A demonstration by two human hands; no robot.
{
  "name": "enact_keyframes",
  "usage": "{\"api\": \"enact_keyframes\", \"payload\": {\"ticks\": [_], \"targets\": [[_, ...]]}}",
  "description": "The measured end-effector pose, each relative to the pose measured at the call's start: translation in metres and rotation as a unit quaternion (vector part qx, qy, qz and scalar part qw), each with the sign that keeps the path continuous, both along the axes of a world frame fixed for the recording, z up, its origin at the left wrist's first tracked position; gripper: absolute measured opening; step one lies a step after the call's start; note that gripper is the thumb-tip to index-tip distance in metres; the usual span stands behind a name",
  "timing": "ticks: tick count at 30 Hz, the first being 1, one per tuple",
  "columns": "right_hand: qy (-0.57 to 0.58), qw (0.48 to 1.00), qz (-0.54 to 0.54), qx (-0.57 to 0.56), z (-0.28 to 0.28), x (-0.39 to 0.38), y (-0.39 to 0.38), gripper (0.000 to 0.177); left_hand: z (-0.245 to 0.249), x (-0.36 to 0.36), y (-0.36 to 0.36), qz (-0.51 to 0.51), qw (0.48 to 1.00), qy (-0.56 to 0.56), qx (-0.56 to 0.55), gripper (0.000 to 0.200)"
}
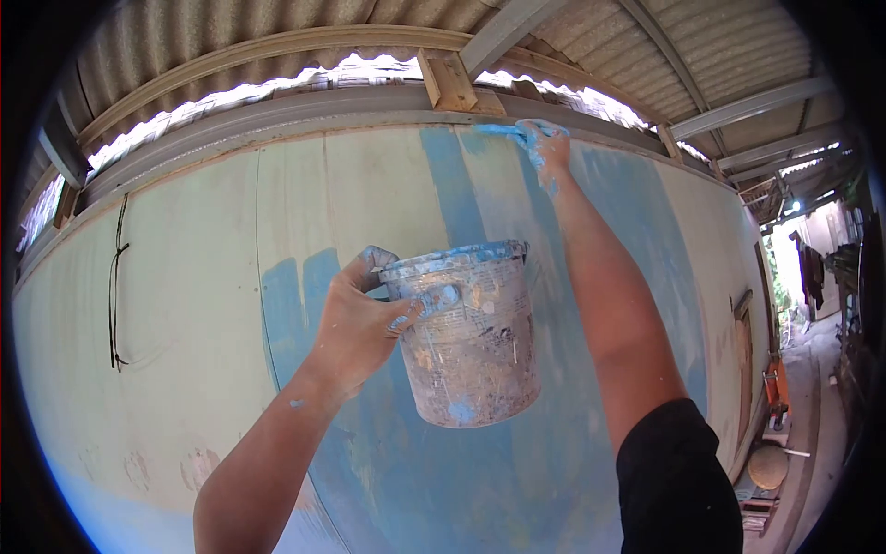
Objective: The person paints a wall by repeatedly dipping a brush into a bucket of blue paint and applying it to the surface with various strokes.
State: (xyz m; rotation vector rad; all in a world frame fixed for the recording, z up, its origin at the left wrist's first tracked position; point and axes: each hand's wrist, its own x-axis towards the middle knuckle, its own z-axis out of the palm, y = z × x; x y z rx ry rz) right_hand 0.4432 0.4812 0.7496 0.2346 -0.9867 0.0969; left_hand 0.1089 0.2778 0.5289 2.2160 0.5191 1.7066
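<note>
The paint-smeared bucket [471,342] was held up near the centre of the view, in front of the wall [203,231], its base tilted slightly toward five o'clock. The left hand [374,295] was closed on the bucket at its ten o'clock side, with the blue-stained thumb laid along the outer face below the rim and the fingers bent at the rim; how far they reached inside could not be told. The right hand [546,148] was raised to one o'clock in the view, its fingers closed around a blue-coated tool [503,130], which pointed toward nine o'clock along the top edge of the wall, just under the beam [360,103]. The tool's exact shape was too small to tell.

Blue paint [628,240] covered much of the wall from twelve to six o'clock, with separate strips near twelve o'clock and shorter patches toward nine. The pale part lay mostly toward nine o'clock, where a dark cord [114,286] hung. A wooden block [448,81] sat above the wall at twelve o'clock, beneath the corrugated roof [185,46]. A black sleeve [678,480] covered the right upper arm at five o'clock.
</note>
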Motion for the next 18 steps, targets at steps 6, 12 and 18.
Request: {"api": "enact_keyframes", "payload": {"ticks": [6, 12, 18], "targets": [[0.000, 0.974, -0.181, -0.140, -0.002, -0.029, 0.000, 0.037, -0.001, -0.001, 0.001, 0.028, 0.999, 0.020, 0.018, 0.020], [0.110, 0.866, -0.452, -0.181, -0.025, -0.016, -0.003, 0.035, -0.008, -0.002, -0.003, 0.024, 1.000, -0.003, 0.013, 0.019], [-0.025, 0.976, -0.204, -0.067, 0.011, 0.005, -0.037, 0.033, -0.007, 0.000, -0.011, 0.053, 0.998, 0.007, 0.024, 0.020]]}}
